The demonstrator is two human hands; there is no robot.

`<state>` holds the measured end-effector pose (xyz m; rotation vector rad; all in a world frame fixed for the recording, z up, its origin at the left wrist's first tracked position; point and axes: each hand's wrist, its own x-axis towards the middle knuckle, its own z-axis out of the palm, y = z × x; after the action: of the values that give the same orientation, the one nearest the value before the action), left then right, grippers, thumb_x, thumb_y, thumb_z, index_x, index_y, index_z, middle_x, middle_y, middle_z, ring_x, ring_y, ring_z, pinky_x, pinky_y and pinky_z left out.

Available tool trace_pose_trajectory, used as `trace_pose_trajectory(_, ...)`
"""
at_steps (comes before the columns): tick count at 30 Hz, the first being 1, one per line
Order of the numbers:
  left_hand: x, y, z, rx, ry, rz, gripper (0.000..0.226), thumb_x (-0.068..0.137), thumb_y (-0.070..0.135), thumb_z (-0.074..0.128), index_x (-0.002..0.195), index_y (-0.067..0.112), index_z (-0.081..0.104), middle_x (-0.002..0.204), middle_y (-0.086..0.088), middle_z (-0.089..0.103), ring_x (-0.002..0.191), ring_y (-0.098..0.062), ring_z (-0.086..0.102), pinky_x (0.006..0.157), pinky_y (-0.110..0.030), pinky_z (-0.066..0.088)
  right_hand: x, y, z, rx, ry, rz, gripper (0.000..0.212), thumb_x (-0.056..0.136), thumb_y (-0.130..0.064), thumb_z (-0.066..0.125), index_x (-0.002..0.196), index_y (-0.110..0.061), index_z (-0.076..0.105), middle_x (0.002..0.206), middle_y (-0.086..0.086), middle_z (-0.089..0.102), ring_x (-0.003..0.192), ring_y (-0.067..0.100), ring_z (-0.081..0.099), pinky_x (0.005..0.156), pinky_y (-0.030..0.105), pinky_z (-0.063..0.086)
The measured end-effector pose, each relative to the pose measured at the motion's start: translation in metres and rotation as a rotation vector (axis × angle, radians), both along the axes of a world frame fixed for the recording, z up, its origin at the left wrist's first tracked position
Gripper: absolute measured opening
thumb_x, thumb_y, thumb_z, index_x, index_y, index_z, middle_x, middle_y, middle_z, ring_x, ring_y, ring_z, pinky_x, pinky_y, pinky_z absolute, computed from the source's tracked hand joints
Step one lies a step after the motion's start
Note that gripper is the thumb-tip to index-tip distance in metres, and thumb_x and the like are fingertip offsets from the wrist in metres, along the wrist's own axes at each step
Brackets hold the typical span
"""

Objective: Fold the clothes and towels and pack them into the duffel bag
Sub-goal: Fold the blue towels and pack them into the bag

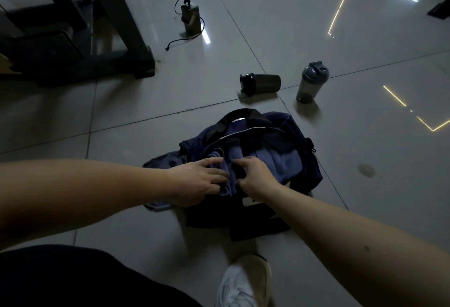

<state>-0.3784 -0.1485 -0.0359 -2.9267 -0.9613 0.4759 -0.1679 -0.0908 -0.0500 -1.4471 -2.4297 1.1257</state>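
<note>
With the left hand (197,180) pressing flat on blue cloth (216,154) in the duffel bag (302,151), the right hand (253,177) is curling on something unclear, likely tucking deeper next.

Left hand (194,182) presses purple cloth (280,160) in the duffel bag (299,131); right hand (253,177) grips its strap (235,147).

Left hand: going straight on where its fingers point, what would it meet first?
The left hand lies on the bluish cloth in the duffel bag, fingers aimed at the right hand, likely met first; depth is unclear.
</note>
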Motion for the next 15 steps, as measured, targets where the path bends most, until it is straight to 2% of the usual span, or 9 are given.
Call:
trace_pose_trajectory(2,-0.003,-0.002,-0.003,0.001,0.003,0.022,0.036,0.087,0.021,0.054,0.120,0.018,0.065,0.140,-0.008,0.057,0.141,-0.024,0.041,0.124,-0.050,0.002,0.003,0.003,-0.005,0.057,-0.027,-0.012,0.045,0.083,0.000,0.065,0.126,-0.012,0.066,0.127,0.012,0.056,0.114,0.030,0.058,0.087,0.023,0.043)
trace_pose_trajectory(5,-0.009,-0.009,-0.008,-0.031,0.047,0.072,0.043,0.089,0.021,0.054,0.132,0.012,0.059,0.144,-0.010,0.054,0.140,-0.024,0.043,0.125,-0.046,0.007,0.009,0.001,-0.016,0.197,-0.215,0.018,0.031,0.084,-0.008,0.066,0.114,-0.015,0.063,0.121,0.008,0.047,0.105,0.031,0.056,0.076,0.037,0.049)
trace_pose_trajectory(9,-0.015,-0.015,-0.011,0.016,-0.005,0.057,0.038,0.086,0.022,0.058,0.123,0.012,0.062,0.137,-0.009,0.060,0.132,-0.022,0.052,0.125,-0.042,0.015,0.003,-0.010,-0.021,0.485,-0.303,0.084,0.025,0.074,-0.010,0.078,0.097,-0.013,0.067,0.109,0.013,0.056,0.096,0.034,0.055,0.068,0.040,0.048)
trace_pose_trajectory(10,-0.015,-0.015,-0.011,0.038,-0.014,0.043,0.036,0.087,0.023,0.059,0.121,0.013,0.063,0.136,-0.008,0.061,0.131,-0.022,0.053,0.124,-0.042,0.018,0.002,-0.011,-0.022,0.523,-0.298,0.115,0.032,0.071,-0.012,0.079,0.101,-0.013,0.069,0.116,0.014,0.057,0.101,0.036,0.056,0.070,0.042,0.049)
trace_pose_trajectory(12,-0.014,-0.015,-0.009,0.061,-0.020,0.027,0.036,0.088,0.025,0.062,0.123,0.017,0.064,0.136,-0.007,0.060,0.131,-0.024,0.051,0.122,-0.044,0.026,0.001,-0.011,-0.021,0.524,-0.258,0.267,0.056,0.070,-0.017,0.081,0.123,-0.013,0.065,0.139,0.015,0.052,0.122,0.038,0.051,0.082,0.046,0.050)
trace_pose_trajectory(15,-0.013,-0.017,-0.004,0.104,-0.051,0.030,0.026,0.088,0.029,0.065,0.113,0.022,0.065,0.127,-0.004,0.059,0.120,-0.027,0.052,0.110,-0.042,0.039,-0.006,-0.014,-0.014,0.436,-0.215,0.492,0.071,0.086,-0.019,0.069,0.151,-0.018,0.040,0.161,0.010,0.028,0.148,0.033,0.023,0.109,0.052,0.036)
